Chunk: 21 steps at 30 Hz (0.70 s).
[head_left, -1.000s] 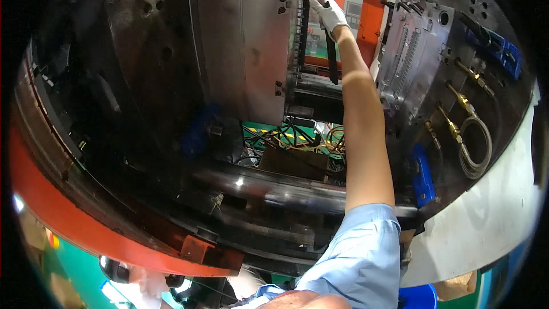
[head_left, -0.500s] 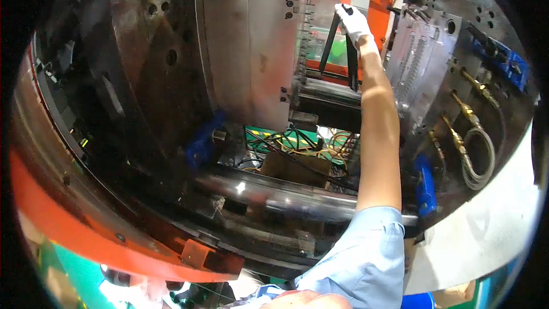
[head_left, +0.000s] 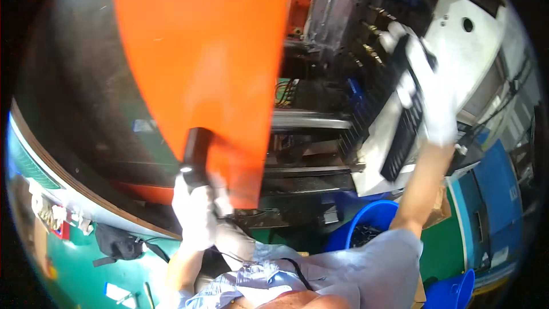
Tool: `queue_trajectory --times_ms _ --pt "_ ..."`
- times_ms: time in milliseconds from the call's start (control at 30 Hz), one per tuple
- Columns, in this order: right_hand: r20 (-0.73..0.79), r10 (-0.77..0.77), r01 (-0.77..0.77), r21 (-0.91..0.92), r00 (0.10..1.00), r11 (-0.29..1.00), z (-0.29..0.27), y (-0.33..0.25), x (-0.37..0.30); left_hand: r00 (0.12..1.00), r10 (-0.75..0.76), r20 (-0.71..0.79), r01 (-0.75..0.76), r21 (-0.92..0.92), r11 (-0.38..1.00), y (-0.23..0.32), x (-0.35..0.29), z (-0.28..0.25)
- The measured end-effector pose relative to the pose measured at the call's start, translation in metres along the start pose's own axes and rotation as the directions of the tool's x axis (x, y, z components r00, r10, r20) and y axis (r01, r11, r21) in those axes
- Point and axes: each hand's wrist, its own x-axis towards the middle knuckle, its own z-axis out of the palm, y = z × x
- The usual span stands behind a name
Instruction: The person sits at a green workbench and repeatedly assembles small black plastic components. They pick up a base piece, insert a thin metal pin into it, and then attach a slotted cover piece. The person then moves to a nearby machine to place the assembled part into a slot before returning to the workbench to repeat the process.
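Observation:
My left hand [head_left: 196,212], in a white glove, is wrapped round the black handle [head_left: 197,151] of an orange machine door [head_left: 211,51]. Out to the right, my right hand [head_left: 432,88], also white-gloved and blurred by motion, holds long black slotted plastic parts [head_left: 402,140]. They hang down from its fingers, in front of a pale panel of the machine. Two long strips seem to show, though I cannot tell whether they are joined.
Past the door's edge lie the metal mould block [head_left: 331,11], brass hose fittings [head_left: 372,51] and a steel bar [head_left: 311,119]. A blue bin [head_left: 372,212] with dark pieces inside stands below my right arm. A black bag [head_left: 120,243] lies on the green floor at left.
My right hand has come out of the machine opening with the black parts. My left hand has appeared on the door handle, and the orange door now covers the opening's left part.

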Motion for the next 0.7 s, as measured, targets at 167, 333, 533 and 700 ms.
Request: queue_trajectory --times_ms 167,333,533,700 --pt "-0.296 -0.062 -0.009 -0.234 0.953 0.972 -0.083 -0.041 -0.130 0.823 -0.330 0.462 0.236 0.250 0.939 0.014 -0.021 0.090" --pt "-0.302 -0.127 0.015 -0.346 0.945 0.938 -0.134 -0.045 -0.173 0.575 -0.094 0.812 -0.020 0.129 0.991 -0.015 -0.040 0.172" --pt "-0.281 -0.072 0.012 -0.211 0.957 0.977 -0.162 -0.016 -0.190 0.322 -0.130 0.938 0.617 -0.104 0.780 -0.022 -0.054 0.235" --pt "-0.207 -0.065 -0.011 -0.345 0.976 0.939 -0.141 -0.030 -0.204 0.420 -0.047 0.906 -0.234 0.159 0.959 -0.026 -0.055 0.261"
